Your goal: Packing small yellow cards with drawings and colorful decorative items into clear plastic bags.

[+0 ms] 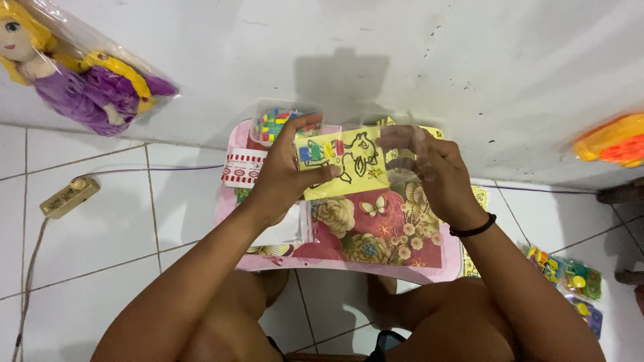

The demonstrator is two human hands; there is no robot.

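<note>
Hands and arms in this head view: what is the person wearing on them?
Very little. Both forearms are bare, with no sleeves showing and no gloves on either of the hands. The right hand has a thin black band around its wrist, plain and narrow, like a cord or hair tie. The left hand and its wrist carry nothing: no watch, ring or bracelet can be seen.

A yellow card (345,164) with a black line drawing is held level above the worktop, its face up to the camera. Small coloured pieces lie against its left part. It sits partly inside a clear bag (402,151), whose glossy film covers the card's right end and is pinched there.
</note>
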